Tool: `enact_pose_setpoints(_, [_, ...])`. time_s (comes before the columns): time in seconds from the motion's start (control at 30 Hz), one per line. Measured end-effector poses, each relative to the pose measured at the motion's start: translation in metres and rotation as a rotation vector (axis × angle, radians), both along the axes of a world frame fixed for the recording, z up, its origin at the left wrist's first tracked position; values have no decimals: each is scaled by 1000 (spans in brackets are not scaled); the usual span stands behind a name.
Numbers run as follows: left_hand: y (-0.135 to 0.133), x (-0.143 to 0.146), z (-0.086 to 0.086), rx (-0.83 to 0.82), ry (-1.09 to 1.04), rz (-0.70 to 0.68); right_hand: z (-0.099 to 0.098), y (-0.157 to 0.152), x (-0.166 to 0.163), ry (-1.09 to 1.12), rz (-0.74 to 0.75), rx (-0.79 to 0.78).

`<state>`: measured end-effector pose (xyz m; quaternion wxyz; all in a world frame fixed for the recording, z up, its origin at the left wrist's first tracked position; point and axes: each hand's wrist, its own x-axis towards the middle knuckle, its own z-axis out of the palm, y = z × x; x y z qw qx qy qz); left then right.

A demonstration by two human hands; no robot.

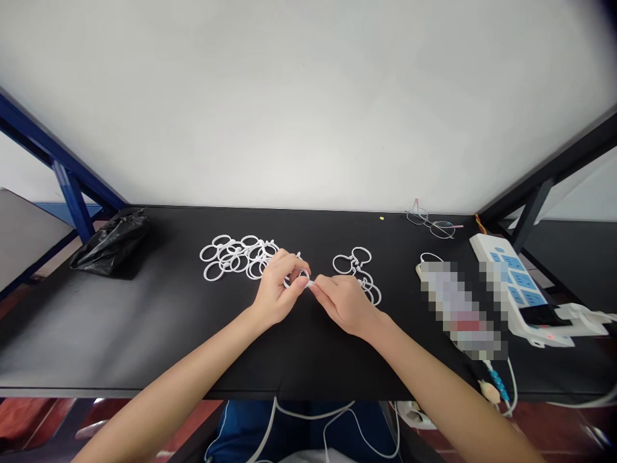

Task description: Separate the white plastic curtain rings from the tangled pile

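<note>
Near the middle of the black table, my left hand (pixel 282 286) is closed around a white plastic ring (pixel 288 281). My right hand (pixel 344 301) pinches the small tab on that ring's right side, so both hands meet on one ring. Just left of my left hand lies a pile of similar white rings (pixel 236 254), overlapping one another. Beyond my right hand is a smaller group of white rings (pixel 357 260), partly covered by that hand.
A black plastic bag (pixel 113 244) lies at the far left. To the right are eyeglasses (pixel 430 222), a pixelated phone-like object (pixel 460 312) with a cable, and a white power strip (pixel 515 283) with plugs. A white wall rises behind the table (pixel 193 347).
</note>
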<state>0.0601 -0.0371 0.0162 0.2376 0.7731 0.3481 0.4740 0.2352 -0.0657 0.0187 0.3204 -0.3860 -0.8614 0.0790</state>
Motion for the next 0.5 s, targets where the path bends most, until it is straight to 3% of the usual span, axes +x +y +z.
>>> enact_pose_setpoints(0.5, [2, -5, -1, 18, 72, -75, -4, -2, 1, 23, 61, -47])
